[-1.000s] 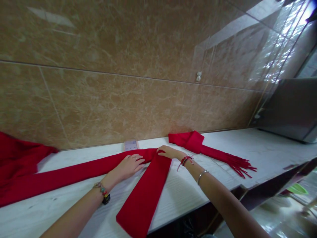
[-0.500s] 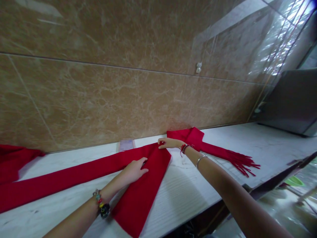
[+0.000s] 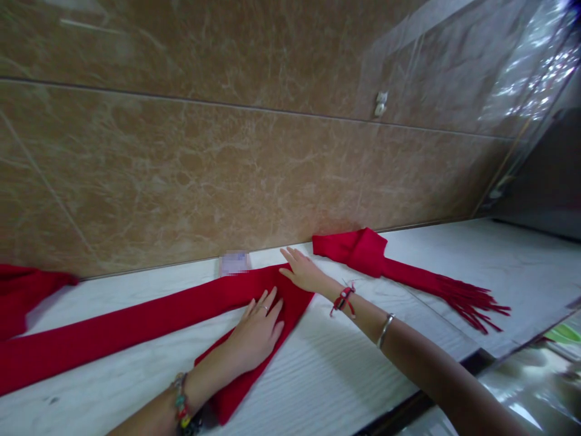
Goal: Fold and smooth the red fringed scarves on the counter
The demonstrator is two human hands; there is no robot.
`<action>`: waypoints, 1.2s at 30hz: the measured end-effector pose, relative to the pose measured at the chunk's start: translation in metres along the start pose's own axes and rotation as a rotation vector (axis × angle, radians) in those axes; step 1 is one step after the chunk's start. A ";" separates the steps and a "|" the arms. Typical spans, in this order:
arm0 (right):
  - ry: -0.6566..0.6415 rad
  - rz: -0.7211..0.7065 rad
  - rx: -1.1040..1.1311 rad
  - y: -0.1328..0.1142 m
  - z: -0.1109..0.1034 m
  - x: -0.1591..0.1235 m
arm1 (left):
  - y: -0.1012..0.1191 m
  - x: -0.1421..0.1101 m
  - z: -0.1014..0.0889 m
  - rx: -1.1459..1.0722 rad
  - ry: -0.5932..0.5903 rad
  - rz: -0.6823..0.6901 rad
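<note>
A long red scarf [image 3: 136, 325] runs in a flat band from the left, then bends at a slanted fold and comes back toward me. On the folded part my left hand [image 3: 257, 330] lies flat, fingers spread, covering much of the cloth under it. My right hand [image 3: 303, 271] rests at the corner of the fold, its fingers stretched out over the upper edge and nothing gripped. Red cords form a bracelet on that wrist, above a silver bangle.
Another piece of red cloth [image 3: 358, 251] with a fringed end lies to the right along the wall. More bunched red cloth [image 3: 31, 293] sits at the far left. A small blurred packet [image 3: 235, 263] is by the tiled wall [image 3: 204, 169]. The white counter [image 3: 345, 351] has its front edge at lower right.
My right hand has let go of the fold's corner and opened out. My left hand has flattened on the cloth. The hanging end looks shorter and narrower; the view has shifted slightly.
</note>
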State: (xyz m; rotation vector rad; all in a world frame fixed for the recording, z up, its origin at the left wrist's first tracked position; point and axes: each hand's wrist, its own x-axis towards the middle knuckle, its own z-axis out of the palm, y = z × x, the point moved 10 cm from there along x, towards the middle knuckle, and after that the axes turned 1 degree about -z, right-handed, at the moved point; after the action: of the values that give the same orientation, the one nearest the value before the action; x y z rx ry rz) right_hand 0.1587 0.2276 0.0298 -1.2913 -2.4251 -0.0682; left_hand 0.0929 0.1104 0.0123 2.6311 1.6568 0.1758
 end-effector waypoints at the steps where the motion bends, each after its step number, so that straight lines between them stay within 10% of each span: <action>1: -0.028 -0.047 -0.030 -0.007 0.003 -0.004 | 0.004 -0.003 0.005 -0.053 -0.085 0.020; 8: -0.119 -0.119 -0.093 -0.016 0.018 -0.017 | 0.018 -0.023 0.008 -0.095 -0.280 -0.025; 16: -0.029 -0.006 0.039 -0.009 -0.009 -0.024 | -0.010 -0.007 -0.026 0.097 0.119 -0.022; 23: -0.165 -0.104 -0.059 -0.015 0.013 -0.036 | -0.039 -0.015 0.004 0.041 -0.156 -0.178; 36: 0.035 0.015 0.063 0.022 0.008 -0.026 | -0.010 -0.022 -0.012 0.095 -0.008 -0.132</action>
State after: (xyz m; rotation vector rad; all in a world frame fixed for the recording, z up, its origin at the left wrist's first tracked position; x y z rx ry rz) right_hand 0.1874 0.2216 0.0099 -1.2700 -2.3687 -0.0100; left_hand 0.0732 0.0946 0.0217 2.5715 1.8729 0.0855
